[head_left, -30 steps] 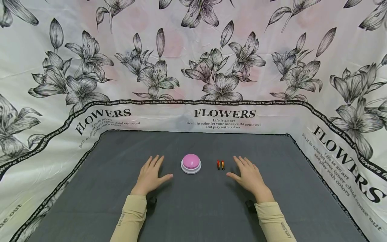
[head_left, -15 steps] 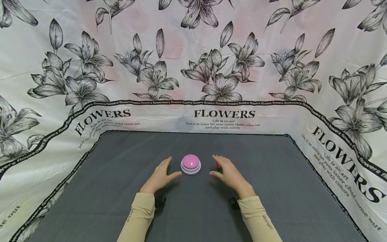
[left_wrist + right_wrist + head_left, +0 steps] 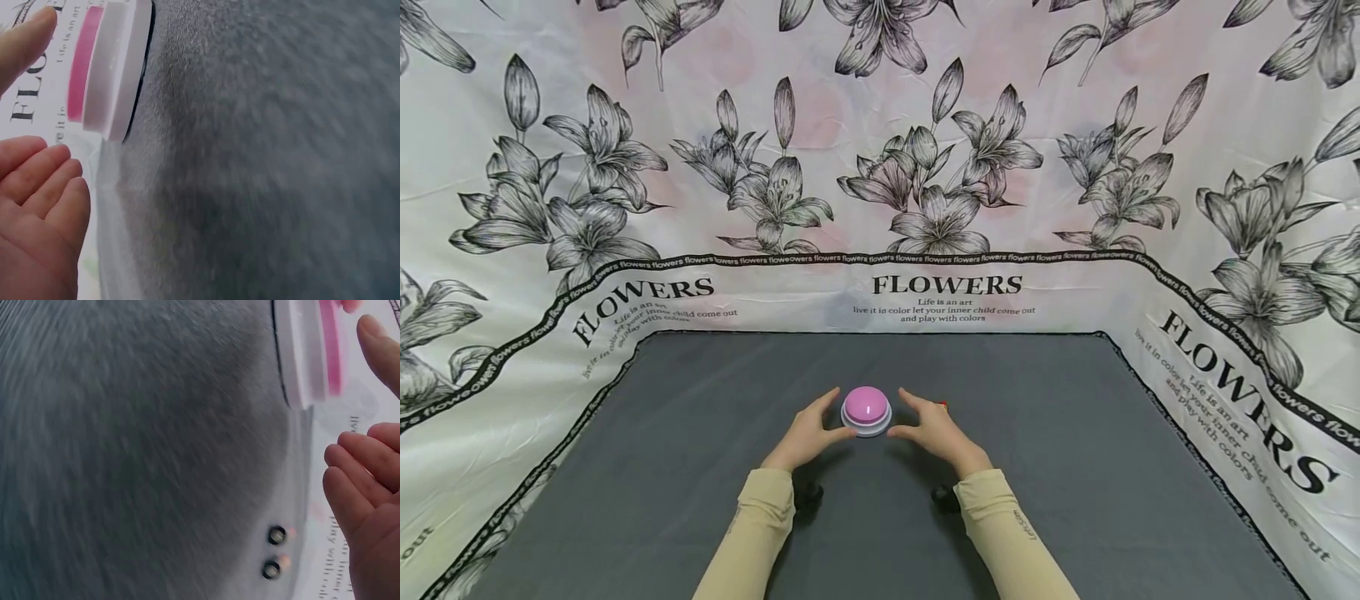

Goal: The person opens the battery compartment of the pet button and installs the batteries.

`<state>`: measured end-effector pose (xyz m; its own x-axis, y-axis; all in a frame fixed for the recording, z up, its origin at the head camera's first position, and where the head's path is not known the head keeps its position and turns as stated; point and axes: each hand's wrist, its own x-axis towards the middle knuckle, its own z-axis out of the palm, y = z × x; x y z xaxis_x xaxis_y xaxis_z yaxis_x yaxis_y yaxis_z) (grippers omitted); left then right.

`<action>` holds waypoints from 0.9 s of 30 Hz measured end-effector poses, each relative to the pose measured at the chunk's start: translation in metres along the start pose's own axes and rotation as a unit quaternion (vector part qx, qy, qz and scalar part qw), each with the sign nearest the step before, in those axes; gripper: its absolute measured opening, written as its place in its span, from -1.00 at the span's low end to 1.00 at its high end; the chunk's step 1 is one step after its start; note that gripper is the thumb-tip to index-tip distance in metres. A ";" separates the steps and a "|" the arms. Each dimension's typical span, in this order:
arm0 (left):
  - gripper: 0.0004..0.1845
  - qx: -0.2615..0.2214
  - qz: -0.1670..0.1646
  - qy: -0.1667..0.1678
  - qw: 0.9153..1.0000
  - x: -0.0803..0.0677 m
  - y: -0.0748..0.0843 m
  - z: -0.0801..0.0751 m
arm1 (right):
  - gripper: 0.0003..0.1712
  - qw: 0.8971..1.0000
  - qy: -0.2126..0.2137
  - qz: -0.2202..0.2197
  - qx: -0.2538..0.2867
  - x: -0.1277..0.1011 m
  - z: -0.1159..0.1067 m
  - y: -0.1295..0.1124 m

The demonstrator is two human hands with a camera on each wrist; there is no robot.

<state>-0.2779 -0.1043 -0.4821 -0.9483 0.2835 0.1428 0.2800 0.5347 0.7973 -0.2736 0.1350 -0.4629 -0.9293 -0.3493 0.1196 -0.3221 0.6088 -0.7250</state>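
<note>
I am wearing long sleeves in a pale beige-yellow on both arms, fitting closely and reaching to the wrists. Each sleeve is carrying a small line of dark lettering along the forearm, too small to read. Under each wrist a small black rounded device is sitting, strapped on. My left hand (image 3: 806,434) and right hand (image 3: 938,432) are going bare, without gloves.

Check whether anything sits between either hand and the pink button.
Nothing visible does. The left hand and right hand flank the pink button with only bare grey mat between; the two batteries lie behind the right hand.
</note>
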 end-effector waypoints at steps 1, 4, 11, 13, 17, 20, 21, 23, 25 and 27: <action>-0.08 -0.011 -0.003 -0.003 1.000 0.001 -0.001 0.001 | -0.10 1.000 -0.002 -0.001 0.004 0.001 0.002 0.001; -0.06 -0.039 -0.007 -0.013 0.999 0.005 -0.003 0.003 | -0.09 1.000 -0.010 0.002 0.018 0.004 0.009 0.003; -0.01 -0.066 -0.016 -0.023 0.997 0.010 -0.008 0.005 | -0.06 0.999 -0.025 0.012 0.029 0.011 0.017 0.004; -0.01 -0.073 -0.014 -0.025 0.997 0.011 -0.010 0.005 | -0.06 0.999 -0.024 0.011 0.025 0.013 0.019 0.004; -0.03 -0.089 -0.016 -0.032 0.995 0.013 -0.012 0.007 | -0.06 0.999 -0.023 0.016 0.023 0.018 0.022 0.005; -0.03 -0.095 -0.016 -0.035 0.995 0.014 -0.013 0.009 | -0.07 0.999 -0.025 0.023 0.022 0.021 0.024 0.005; -0.04 -0.093 -0.015 -0.035 0.995 0.015 -0.014 0.010 | -0.07 0.999 -0.023 0.025 0.018 0.022 0.024 0.006; -0.05 -0.090 -0.015 -0.033 0.995 0.016 -0.014 0.011 | -0.10 0.999 -0.018 0.029 0.017 0.023 0.025 0.006; -0.07 -0.074 -0.008 -0.029 0.997 0.018 -0.015 0.012 | -0.13 0.999 -0.011 0.028 0.012 0.025 0.027 0.007; -0.10 -0.055 -0.001 -0.024 0.998 0.019 -0.015 0.013 | -0.17 1.000 -0.003 0.028 0.006 0.026 0.028 0.007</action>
<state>-0.2978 -0.0967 -0.4993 -0.9400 0.3212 0.1150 0.2572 0.4458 0.8574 -0.2956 0.1106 -0.4838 -0.9446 -0.3195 0.0748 -0.2676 0.6182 -0.7391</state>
